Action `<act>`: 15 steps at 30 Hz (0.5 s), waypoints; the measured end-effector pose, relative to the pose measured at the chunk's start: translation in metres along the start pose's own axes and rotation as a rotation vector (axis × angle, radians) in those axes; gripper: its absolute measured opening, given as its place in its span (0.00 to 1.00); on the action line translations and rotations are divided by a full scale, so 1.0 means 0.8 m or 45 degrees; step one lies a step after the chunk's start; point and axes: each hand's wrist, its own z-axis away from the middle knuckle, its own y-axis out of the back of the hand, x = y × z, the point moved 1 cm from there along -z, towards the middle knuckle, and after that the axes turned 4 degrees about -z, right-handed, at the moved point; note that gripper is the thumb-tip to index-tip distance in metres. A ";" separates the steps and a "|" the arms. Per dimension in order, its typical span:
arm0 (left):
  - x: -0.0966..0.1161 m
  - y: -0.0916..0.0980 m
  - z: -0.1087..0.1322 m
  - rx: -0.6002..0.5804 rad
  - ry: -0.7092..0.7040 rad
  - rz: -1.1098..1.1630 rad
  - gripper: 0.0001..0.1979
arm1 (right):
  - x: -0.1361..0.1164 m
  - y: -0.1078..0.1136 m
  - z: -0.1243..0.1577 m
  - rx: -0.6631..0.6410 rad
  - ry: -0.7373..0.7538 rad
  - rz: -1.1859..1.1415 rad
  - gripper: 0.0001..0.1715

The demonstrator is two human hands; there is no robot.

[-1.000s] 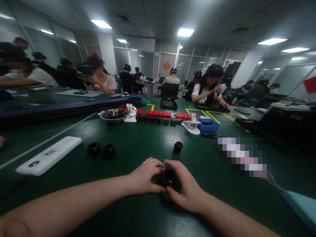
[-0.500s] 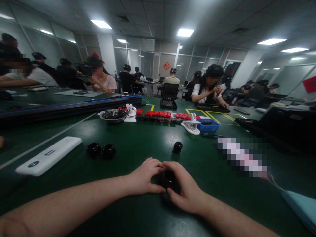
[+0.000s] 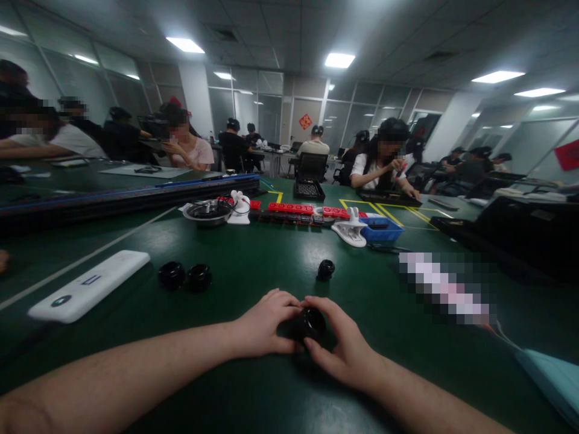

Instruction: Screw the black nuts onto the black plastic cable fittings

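Near the front middle of the green table, a glossy black round part (image 3: 313, 323) with a hollow opening sits between my two hands. My right hand (image 3: 340, 343) curls round its right side, with the thumb below and the forefinger along the top. From the left, my left hand (image 3: 274, 322) grips it too, its thumb and fingers around the dark left side. How much each palm touches is hidden. A similar small black part (image 3: 325, 270) stands beyond my right hand. Two more black round parts, one left (image 3: 171, 275) and one right (image 3: 199, 277), stand side by side to the left.
A white power bank (image 3: 90, 286) lies at the left. Across the table are a metal bowl (image 3: 208, 212), red blocks (image 3: 290, 208), a white clamp (image 3: 351, 229) and a blue bin (image 3: 382, 229). A light-blue object (image 3: 554, 380) is at lower right. Co-workers sit beyond.
The black part between my hands has turned slightly, its opening now tilting more toward the right. My right hand has shifted a little; my left hand stays nearly in place.
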 end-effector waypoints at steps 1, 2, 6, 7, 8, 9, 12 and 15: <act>0.000 0.001 0.000 -0.002 -0.001 0.000 0.21 | -0.001 0.000 -0.001 -0.040 0.000 0.002 0.33; 0.000 0.001 0.000 -0.006 0.000 0.001 0.21 | -0.001 -0.001 -0.001 -0.076 -0.007 0.010 0.35; 0.000 0.002 0.001 -0.031 0.008 0.006 0.22 | 0.002 -0.003 -0.003 -0.118 -0.096 0.065 0.39; 0.000 0.001 0.001 -0.036 0.008 0.006 0.23 | 0.003 -0.003 -0.004 -0.110 -0.114 0.076 0.37; 0.001 0.001 0.001 -0.037 0.006 0.007 0.24 | 0.004 -0.003 -0.003 -0.101 -0.122 0.080 0.34; 0.001 0.001 0.001 -0.033 0.005 0.007 0.24 | 0.005 -0.004 -0.003 -0.088 -0.118 0.077 0.32; 0.002 0.001 0.000 -0.019 0.002 0.004 0.22 | 0.006 -0.003 0.000 -0.033 -0.046 0.038 0.29; 0.002 0.001 0.000 -0.018 -0.003 -0.005 0.20 | 0.004 -0.001 0.001 -0.025 0.003 0.001 0.32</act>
